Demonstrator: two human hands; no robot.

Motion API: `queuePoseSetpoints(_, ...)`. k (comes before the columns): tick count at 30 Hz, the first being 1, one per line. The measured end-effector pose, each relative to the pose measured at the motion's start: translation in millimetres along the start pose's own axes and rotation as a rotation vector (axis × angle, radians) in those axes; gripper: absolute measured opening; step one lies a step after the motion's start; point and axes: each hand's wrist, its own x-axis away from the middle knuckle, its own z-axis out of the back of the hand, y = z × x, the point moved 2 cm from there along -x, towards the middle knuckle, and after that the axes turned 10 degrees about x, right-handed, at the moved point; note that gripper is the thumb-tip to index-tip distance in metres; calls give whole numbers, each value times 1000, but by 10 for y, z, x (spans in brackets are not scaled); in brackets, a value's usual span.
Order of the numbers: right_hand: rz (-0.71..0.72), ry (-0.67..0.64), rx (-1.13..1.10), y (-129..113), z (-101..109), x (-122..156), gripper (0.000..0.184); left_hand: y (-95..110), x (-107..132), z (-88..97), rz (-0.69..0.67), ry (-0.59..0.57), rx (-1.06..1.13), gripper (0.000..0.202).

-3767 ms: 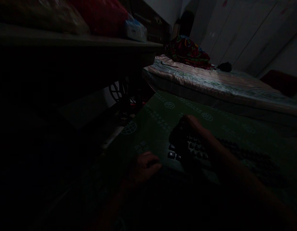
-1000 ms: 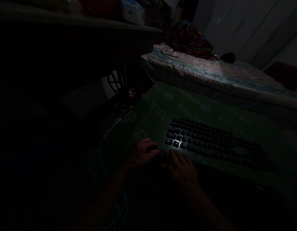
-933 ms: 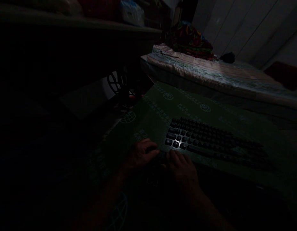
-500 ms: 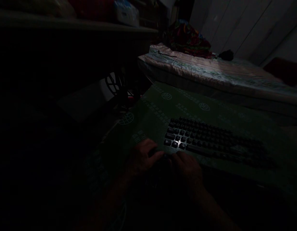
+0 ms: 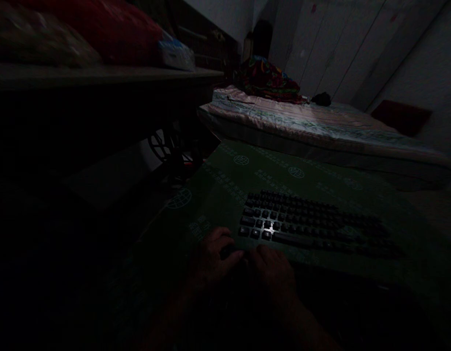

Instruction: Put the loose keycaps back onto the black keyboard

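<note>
Very dim light falls on the work. In the lower middle, my left hand (image 5: 213,256) has its thumb and fingers curled round a small dark thing whose kind I cannot make out. My right hand (image 5: 272,273) sits close beside it, fingers bent and pressed together at the same dark spot; what lies under them is hidden. Just beyond both hands, black keyboard keys (image 5: 294,239) lie in rows on a green printed sheet (image 5: 211,195), with green showing between them. A bright glint shows near the left end of the rows.
A bed (image 5: 320,126) with a crumpled dark red patterned cloth (image 5: 267,80) stands beyond the sheet. At left, a table (image 5: 119,73) carries a red bag (image 5: 116,31) and a white-and-blue packet (image 5: 176,52). A spoked wheel (image 5: 161,146) shows beneath it.
My view has tilted up, so the bed, table and keys appear lower and further left. Both hands stay close together at the dark thing, fingers still bent.
</note>
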Motion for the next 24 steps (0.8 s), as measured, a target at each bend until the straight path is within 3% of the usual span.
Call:
queuePoseSetpoints(13, -46, 134, -9, -63, 62, -86, 27, 20, -12, 20, -95, -33, 26, 6)
queuePoseSetpoints(24, -46, 98, -24, -51, 89, -106, 21, 74, -36, 38, -159, -133, -32, 11)
